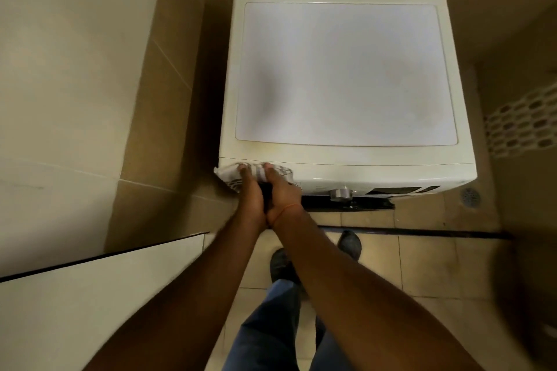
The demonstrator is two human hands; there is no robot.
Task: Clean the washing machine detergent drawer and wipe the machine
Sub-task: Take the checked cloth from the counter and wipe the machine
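Note:
A white front-loading washing machine stands against the tiled back wall, seen from above. At its front top left corner, where the detergent drawer sits, a white cloth with grey stripes is pressed against the panel. My left hand and my right hand are side by side on the cloth, both gripping it. The drawer itself is hidden under the cloth and hands. A silver dial and a dark display show on the front panel to the right.
Tiled walls close in on the left and back. A white counter with a dark edge lies at the lower left. A round floor drain sits right of the machine. My shoes stand on beige floor tiles.

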